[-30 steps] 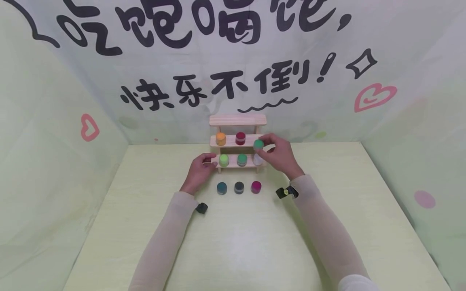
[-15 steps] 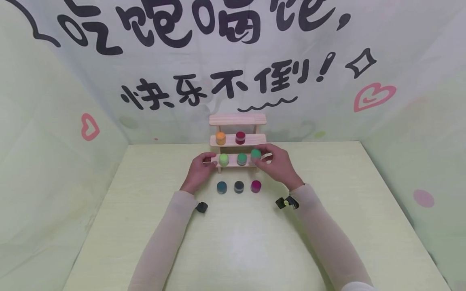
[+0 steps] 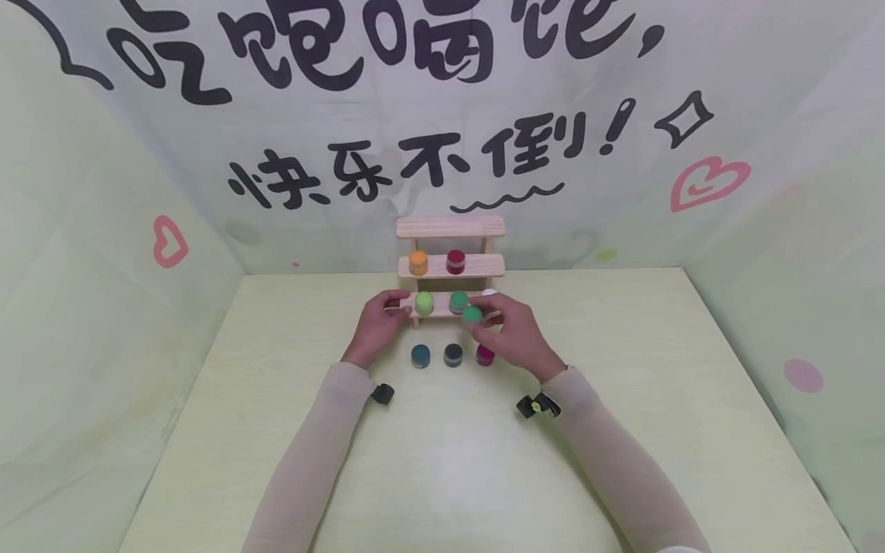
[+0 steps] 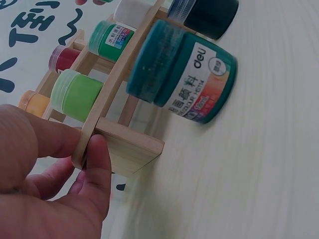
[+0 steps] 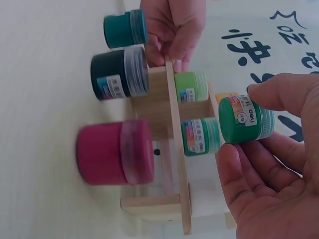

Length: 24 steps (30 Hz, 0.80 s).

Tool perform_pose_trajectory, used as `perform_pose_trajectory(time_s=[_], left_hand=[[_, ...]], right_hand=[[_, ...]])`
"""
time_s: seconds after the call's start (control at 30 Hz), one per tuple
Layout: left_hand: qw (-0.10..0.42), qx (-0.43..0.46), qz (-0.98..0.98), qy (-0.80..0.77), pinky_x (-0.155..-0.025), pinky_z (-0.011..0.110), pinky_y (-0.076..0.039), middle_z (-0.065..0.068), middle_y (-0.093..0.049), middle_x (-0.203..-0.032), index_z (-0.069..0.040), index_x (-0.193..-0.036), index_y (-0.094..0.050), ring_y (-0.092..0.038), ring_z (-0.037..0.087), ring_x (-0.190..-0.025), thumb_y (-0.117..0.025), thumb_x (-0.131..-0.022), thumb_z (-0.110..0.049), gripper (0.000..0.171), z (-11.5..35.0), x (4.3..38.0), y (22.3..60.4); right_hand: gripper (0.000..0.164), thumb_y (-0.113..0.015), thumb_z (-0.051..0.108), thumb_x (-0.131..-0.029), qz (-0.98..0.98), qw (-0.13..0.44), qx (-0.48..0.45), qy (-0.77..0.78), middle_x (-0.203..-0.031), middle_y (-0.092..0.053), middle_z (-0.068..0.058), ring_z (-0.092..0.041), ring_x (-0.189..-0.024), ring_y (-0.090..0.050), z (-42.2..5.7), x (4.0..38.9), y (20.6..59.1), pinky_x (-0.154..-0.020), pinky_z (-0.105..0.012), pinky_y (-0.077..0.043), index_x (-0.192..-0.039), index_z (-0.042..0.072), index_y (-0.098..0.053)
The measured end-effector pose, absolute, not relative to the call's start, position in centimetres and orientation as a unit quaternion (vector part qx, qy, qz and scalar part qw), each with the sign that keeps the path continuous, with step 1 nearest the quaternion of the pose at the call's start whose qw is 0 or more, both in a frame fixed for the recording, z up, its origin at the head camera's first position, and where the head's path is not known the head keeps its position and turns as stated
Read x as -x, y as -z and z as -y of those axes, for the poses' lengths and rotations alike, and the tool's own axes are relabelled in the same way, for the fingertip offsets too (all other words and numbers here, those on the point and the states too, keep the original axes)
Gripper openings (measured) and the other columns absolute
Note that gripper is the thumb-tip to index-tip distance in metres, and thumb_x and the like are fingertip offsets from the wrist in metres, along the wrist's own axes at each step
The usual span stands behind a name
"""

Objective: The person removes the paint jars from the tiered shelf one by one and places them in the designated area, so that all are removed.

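My right hand (image 3: 515, 334) pinches a small green paint jar (image 5: 244, 119) between thumb and fingers, just in front of the lowest shelf's right part. The left hand (image 3: 379, 326) grips the left end of that shelf on a three-tier wooden rack (image 3: 451, 226); thumb and fingers meet around the board in the left wrist view. On the lowest shelf stand a light green jar (image 3: 424, 302), another green jar (image 3: 459, 299) and a white jar (image 5: 207, 198), mostly hidden by my right hand in the head view. An orange jar (image 3: 418, 263) and a dark red jar (image 3: 455, 262) occupy the middle shelf.
In front of the rack, a teal jar (image 3: 420, 355), a dark jar (image 3: 452, 355) and a magenta jar (image 5: 112, 154) stand in a row on the pale table (image 3: 442, 461). A printed cloth backdrop (image 3: 588, 223) hangs right behind the rack.
My right hand has carried the green jar down from the middle shelf's right end, past the white jar, forward and slightly left. The left hand stays on the rack.
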<state>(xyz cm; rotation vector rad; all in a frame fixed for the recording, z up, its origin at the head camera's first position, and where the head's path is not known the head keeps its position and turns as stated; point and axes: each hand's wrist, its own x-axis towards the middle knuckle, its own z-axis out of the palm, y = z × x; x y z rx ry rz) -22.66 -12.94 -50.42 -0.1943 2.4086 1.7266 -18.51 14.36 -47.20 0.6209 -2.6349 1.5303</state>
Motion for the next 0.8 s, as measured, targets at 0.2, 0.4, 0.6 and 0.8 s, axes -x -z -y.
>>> perform_pose_trajectory(time_s=[0.2,0.4,0.6,0.8], left_hand=[[0.087,0.068,-0.807,-0.580,-0.107,0.044,-0.048,0.007,-0.055,-0.136,-0.021,-0.132,-0.062,-0.057,0.026,-0.124,-0.065,-0.098,-0.023,0.035,12.9,22.6,50.4],[0.082,0.064,-0.809,-0.579,-0.106,0.044,-0.049,0.008,-0.056,-0.135,-0.020,-0.132,-0.062,-0.058,0.026,-0.122,-0.066,-0.097,-0.022,0.035,12.9,22.7,50.5],[0.083,0.066,-0.809,-0.578,-0.106,0.044,-0.049,0.007,-0.055,-0.135,-0.021,-0.131,-0.062,-0.057,0.026,-0.123,-0.066,-0.097,-0.023,0.034,13.0,22.7,50.6],[0.082,0.064,-0.807,-0.581,-0.106,0.044,-0.049,0.007,-0.055,-0.135,-0.021,-0.131,-0.062,-0.058,0.026,-0.122,-0.066,-0.097,-0.023,0.034,13.0,22.7,50.7]], right_hand=[[0.040,-0.075,0.020,-0.090,0.841,-0.002,-0.207,-0.500,-0.117,-0.067,0.001,-0.019,-0.097,-0.068,-13.7,17.6,47.6,-0.090,-0.045,-0.060,-0.128,0.010,-0.066],[0.038,-0.076,0.018,-0.089,0.837,-0.018,-0.223,-0.499,-0.114,-0.065,0.001,-0.019,-0.098,-0.069,-13.1,16.9,48.1,-0.083,-0.041,-0.062,-0.125,0.009,-0.067],[0.037,-0.079,0.018,-0.087,0.841,-0.023,-0.245,-0.482,-0.116,-0.066,0.000,-0.021,-0.096,-0.070,-12.5,16.1,48.6,-0.080,-0.041,-0.062,-0.122,0.011,-0.067],[0.037,-0.081,0.014,-0.085,0.839,-0.027,-0.265,-0.475,-0.114,-0.068,0.001,-0.021,-0.097,-0.071,-11.8,15.5,49.2,-0.082,-0.039,-0.062,-0.120,0.012,-0.068]])
